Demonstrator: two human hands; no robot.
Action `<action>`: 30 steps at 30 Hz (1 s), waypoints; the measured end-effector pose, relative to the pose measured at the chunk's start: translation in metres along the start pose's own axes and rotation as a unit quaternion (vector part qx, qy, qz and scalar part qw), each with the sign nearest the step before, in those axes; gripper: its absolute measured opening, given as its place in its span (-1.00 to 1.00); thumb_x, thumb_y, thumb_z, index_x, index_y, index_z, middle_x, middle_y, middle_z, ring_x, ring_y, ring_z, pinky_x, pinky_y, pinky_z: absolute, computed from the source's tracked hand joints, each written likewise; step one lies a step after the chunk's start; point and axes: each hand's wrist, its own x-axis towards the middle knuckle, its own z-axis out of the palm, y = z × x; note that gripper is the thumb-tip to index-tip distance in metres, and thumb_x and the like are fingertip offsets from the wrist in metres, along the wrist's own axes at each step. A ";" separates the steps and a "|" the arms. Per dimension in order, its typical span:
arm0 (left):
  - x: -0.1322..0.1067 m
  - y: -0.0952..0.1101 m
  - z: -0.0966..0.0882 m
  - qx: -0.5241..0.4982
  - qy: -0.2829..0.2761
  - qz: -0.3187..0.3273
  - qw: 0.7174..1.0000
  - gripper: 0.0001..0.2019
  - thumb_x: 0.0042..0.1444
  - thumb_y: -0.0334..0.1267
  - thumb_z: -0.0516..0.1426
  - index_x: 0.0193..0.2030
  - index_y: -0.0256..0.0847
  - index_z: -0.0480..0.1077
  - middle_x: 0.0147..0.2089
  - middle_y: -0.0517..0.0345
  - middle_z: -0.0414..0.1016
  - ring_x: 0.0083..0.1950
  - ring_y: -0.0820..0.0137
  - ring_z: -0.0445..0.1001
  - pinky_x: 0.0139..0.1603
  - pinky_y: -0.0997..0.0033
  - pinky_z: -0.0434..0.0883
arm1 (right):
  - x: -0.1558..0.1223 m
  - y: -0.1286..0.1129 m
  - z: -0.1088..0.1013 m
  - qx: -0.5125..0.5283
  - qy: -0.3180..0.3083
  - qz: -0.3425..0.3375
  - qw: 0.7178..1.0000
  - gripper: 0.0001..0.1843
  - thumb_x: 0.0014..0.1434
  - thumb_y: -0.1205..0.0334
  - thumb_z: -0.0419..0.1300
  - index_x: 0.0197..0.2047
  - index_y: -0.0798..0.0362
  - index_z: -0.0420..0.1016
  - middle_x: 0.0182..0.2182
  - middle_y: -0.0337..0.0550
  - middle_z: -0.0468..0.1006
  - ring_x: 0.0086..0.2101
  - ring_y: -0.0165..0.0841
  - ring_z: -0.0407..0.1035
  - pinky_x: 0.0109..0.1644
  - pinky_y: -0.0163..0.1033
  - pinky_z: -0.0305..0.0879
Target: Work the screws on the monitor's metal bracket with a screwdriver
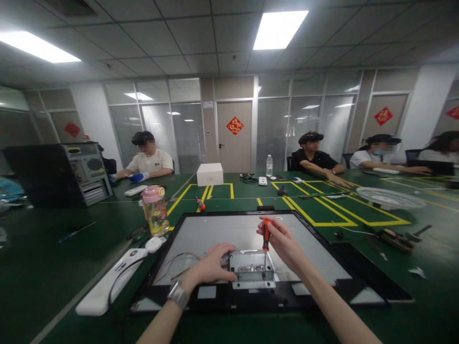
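A large flat screen panel (222, 229) with a black frame lies on the table in front of me. On its near part sits a metal bracket (247, 260). My left hand (213, 265) holds the bracket's left side between thumb and curved fingers. Thin wires (179, 260) run across the panel to the left of that hand. Gripped in my right hand (281, 239) is a red and black screwdriver (266, 235), held upright. Its shaft points down onto the bracket's right part; the exact contact of the tip is too small to make out.
A white power strip (113, 282) and a pink-lidded bottle (156, 210) stand left of the panel. A dark flat panel (373, 272) lies at right. Farther off are a white box (210, 174), a computer case (86, 174) and several people seated across the green table (201, 222).
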 end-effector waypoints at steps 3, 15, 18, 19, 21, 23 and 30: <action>-0.001 0.001 -0.001 -0.003 0.001 -0.001 1.000 -0.27 -0.21 -0.20 0.36 0.18 -0.17 0.30 0.26 -0.01 0.26 0.29 0.11 0.17 0.33 0.19 0.07 | 0.000 -0.001 0.003 0.030 -0.013 0.009 0.999 -0.69 0.09 -0.03 0.29 -0.14 -0.05 0.52 -0.34 -0.19 0.50 -0.30 -0.31 0.38 -0.13 -0.17 0.29; -0.001 0.000 -0.001 -0.008 0.001 0.001 1.000 -0.27 -0.23 -0.21 0.36 0.17 -0.16 0.32 0.25 0.01 0.28 0.28 0.11 0.18 0.32 0.19 0.07 | 0.000 -0.001 0.002 0.023 -0.021 0.005 1.000 -0.69 0.10 -0.03 0.28 -0.14 -0.06 0.52 -0.37 -0.21 0.51 -0.33 -0.31 0.39 -0.05 -0.10 0.28; -0.001 0.003 -0.001 -0.007 0.001 -0.002 1.000 -0.27 -0.22 -0.20 0.36 0.17 -0.16 0.31 0.26 0.01 0.27 0.28 0.11 0.18 0.33 0.18 0.07 | 0.000 -0.001 0.005 0.037 -0.017 0.003 0.999 -0.72 0.12 -0.06 0.25 -0.22 -0.05 0.51 -0.40 -0.22 0.49 -0.38 -0.33 0.36 -0.08 -0.10 0.30; -0.001 0.003 -0.002 -0.007 0.001 -0.002 1.000 -0.27 -0.22 -0.20 0.36 0.17 -0.16 0.31 0.26 0.01 0.27 0.28 0.11 0.18 0.33 0.18 0.06 | 0.000 -0.001 0.005 0.034 -0.011 0.000 0.999 -0.73 0.11 -0.06 0.26 -0.26 -0.04 0.52 -0.38 -0.22 0.48 -0.36 -0.34 0.36 -0.06 -0.10 0.30; -0.001 0.004 -0.002 -0.007 -0.002 -0.001 1.000 -0.27 -0.23 -0.21 0.36 0.17 -0.16 0.31 0.26 0.00 0.27 0.29 0.11 0.17 0.34 0.18 0.05 | 0.000 -0.001 0.004 0.019 0.006 -0.011 1.000 -0.74 0.06 -0.03 0.32 -0.34 -0.02 0.52 -0.33 -0.23 0.46 -0.33 -0.36 0.34 -0.01 -0.11 0.29; -0.001 0.002 -0.002 -0.007 -0.003 -0.002 1.000 -0.26 -0.23 -0.20 0.37 0.18 -0.17 0.31 0.27 0.00 0.26 0.29 0.11 0.17 0.34 0.18 0.05 | 0.000 -0.001 0.003 0.002 0.014 -0.015 1.000 -0.75 0.01 -0.01 0.36 -0.35 -0.02 0.54 -0.34 -0.25 0.45 -0.32 -0.36 0.33 0.01 -0.11 0.28; 0.000 -0.003 0.001 -0.001 0.004 0.001 1.000 -0.25 -0.22 -0.16 0.36 0.19 -0.14 0.30 0.28 0.01 0.25 0.31 0.12 0.15 0.34 0.19 0.05 | -0.004 -0.005 0.009 0.018 -0.012 0.021 1.000 -0.63 0.12 -0.07 0.26 -0.07 -0.09 0.44 -0.41 -0.21 0.50 -0.34 -0.29 0.39 -0.36 -0.26 0.27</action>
